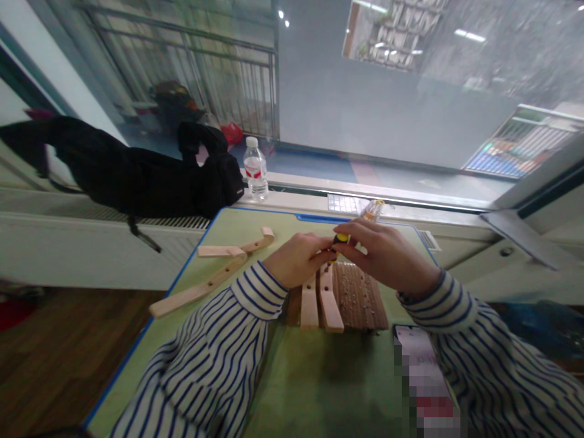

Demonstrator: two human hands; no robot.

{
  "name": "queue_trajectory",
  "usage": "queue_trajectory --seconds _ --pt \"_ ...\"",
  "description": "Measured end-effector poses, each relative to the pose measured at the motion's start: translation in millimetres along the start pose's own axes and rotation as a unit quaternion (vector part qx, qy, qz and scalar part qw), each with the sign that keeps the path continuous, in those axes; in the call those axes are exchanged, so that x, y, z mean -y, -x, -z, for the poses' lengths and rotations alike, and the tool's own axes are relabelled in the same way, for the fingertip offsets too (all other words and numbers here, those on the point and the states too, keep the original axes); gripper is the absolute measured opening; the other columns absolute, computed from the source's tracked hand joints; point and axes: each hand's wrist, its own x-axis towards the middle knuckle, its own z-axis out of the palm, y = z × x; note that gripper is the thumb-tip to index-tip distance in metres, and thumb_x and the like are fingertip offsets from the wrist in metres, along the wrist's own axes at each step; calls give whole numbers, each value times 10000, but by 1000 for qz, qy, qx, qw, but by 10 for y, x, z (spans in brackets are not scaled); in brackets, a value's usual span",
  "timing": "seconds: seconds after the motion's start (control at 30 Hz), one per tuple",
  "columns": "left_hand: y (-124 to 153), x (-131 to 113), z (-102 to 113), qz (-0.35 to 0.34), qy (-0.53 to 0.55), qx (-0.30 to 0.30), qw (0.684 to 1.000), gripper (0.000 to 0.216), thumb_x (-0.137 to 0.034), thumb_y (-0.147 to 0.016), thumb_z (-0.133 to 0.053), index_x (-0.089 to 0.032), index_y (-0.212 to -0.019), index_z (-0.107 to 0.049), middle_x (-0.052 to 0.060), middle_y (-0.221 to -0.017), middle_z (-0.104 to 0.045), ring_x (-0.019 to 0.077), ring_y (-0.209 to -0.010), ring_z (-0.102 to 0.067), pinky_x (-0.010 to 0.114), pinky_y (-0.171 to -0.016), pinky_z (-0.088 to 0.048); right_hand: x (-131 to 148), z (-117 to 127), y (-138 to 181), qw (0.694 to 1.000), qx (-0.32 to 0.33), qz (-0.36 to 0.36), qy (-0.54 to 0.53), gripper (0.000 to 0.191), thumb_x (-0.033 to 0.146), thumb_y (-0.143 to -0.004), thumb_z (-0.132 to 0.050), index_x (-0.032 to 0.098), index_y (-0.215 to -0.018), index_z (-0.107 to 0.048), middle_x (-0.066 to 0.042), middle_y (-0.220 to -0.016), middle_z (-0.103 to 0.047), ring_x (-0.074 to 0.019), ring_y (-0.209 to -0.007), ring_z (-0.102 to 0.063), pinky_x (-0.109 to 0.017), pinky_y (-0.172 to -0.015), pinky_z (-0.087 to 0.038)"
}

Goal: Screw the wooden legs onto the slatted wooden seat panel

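Note:
My right hand (376,252) is closed on a small yellow and black screwdriver (340,239), held upright and pointing down. My left hand (298,260) is closed too, its fingertips pressed together beside the screwdriver's lower end; what they pinch is hidden. Below the hands, two pale wooden pieces with drilled holes, a left one (309,307) and a right one (330,302), lie side by side on a brown ribbed board (353,298). Their far ends are hidden by my hands. Small screws (366,286) are scattered across the board's right part.
Two curved wooden pieces, a nearer one (196,292) and a farther one (260,243), lie at the green table's (319,377) left. A phone (417,353) rests at right. Beyond stand a water bottle (256,170), a black bag (155,176) and a clear yellowish packet (371,210).

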Motion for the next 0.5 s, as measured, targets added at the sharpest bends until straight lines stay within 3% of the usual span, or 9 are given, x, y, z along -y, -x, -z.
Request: queue_trajectory --seconds 0.37,0.5 --pt "-18 -32 23 49 14 -44 998 201 -271 -800 -575 -202 -971 -654 7 -852 -678 136 -773 -601 251 -698 -425 12 18 -15 1000 -2 -4 11 291 364 -895 -436 160 -1052 -571 -61 -919 -618 -133 -761 -577 -278 -690 -441" --pt "-18 -35 24 52 4 -53 997 168 -265 -802 -572 -194 -919 -669 6 -796 -681 126 -722 -602 242 -661 -421 7 11 -14 1000 0 11 7 334 347 -881 -461 159 -1147 -534 -87 -1022 -621 -165 -860 -587 -308 -740 -450"
